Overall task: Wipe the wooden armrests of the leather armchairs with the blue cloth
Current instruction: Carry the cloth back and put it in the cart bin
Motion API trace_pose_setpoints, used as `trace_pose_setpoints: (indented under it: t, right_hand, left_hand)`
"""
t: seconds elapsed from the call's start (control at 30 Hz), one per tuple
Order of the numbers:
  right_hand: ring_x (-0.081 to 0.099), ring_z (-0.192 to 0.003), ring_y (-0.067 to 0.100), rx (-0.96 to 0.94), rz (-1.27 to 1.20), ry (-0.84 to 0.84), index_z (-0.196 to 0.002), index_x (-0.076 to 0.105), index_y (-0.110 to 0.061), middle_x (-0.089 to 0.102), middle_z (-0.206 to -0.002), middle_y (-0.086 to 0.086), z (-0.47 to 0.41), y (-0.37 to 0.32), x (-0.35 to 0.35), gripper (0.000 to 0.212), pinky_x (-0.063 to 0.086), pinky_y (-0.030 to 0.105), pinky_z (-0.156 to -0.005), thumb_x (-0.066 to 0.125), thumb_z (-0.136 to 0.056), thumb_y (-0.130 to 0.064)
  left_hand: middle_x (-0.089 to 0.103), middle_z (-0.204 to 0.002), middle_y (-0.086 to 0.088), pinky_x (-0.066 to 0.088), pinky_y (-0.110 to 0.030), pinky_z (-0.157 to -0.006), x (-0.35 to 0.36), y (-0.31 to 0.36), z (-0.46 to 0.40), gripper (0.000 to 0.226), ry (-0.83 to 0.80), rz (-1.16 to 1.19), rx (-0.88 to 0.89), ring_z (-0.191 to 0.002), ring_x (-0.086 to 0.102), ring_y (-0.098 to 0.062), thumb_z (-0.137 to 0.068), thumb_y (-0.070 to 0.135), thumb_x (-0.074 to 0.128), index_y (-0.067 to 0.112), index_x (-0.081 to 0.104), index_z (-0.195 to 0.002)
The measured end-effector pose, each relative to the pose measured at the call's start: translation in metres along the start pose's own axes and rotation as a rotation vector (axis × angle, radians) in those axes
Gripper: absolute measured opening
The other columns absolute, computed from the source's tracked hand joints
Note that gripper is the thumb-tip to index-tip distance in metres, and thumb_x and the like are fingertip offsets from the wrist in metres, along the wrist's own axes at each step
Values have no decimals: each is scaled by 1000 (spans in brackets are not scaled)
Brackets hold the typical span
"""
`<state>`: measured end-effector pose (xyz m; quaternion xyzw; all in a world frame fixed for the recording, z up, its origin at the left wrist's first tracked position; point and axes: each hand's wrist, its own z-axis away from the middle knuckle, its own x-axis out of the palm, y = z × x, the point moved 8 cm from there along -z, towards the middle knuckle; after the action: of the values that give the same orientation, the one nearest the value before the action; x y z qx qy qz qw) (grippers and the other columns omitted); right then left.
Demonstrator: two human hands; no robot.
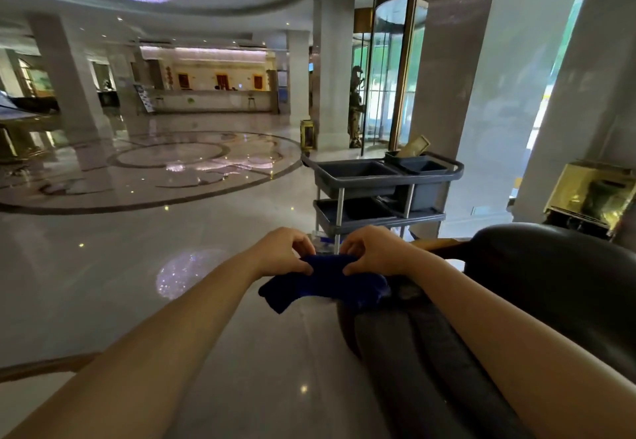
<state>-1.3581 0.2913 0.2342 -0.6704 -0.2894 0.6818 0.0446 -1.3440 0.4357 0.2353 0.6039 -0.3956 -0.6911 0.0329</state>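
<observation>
A dark blue cloth [323,282] hangs bunched between both hands in front of me. My left hand [285,249] pinches its left top edge and my right hand [373,249] pinches its right top edge. A dark leather armchair [550,273] fills the lower right. Its padded arm [423,352] runs toward me under my right forearm, and the cloth's right end hangs over its front. A strip of wooden armrest [444,244] shows behind my right hand. Another curved wooden rail [48,366] shows at the lower left edge.
A grey two-tier service cart [378,191] with bins stands just beyond my hands. A gold bin [592,194] sits at the right beside large pillars [444,87]. Polished marble floor [137,232] stretches to the left, with a reception desk far off.
</observation>
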Motion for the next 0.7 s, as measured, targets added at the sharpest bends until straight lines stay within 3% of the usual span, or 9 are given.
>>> trace_pose_setpoints:
  t: [0.33,0.53,0.7]
  right_hand:
    - [57,-75,-5,35,-36,-39,-98,65,-25,59,-83,-17,-197,56,3,20,44,11,-65,70,-78,-24]
    - [61,-82,6,27,-39,-17,-99,65,-23,65,-93,-8,-335,114,-8,22,52,24,-79,71,-78,-22]
    - [59,-75,0,12,-62,16,-97,66,-23,65,-92,-6,-454,157,-40,20,47,11,-64,71,-78,-22]
  left_hand:
    - [61,-97,1,47,-25,-74,-54,-109,-162,25,-27,33,-4,-86,58,-14,-78,13,67,15,62,-102]
    - [63,-100,-1,48,-23,-71,-87,-171,-287,25,12,39,-39,-84,58,-12,-76,13,69,16,63,-101]
    - [61,-98,2,51,-26,-74,-130,-209,-402,25,36,2,-32,-88,60,-15,-78,15,68,18,62,-102]
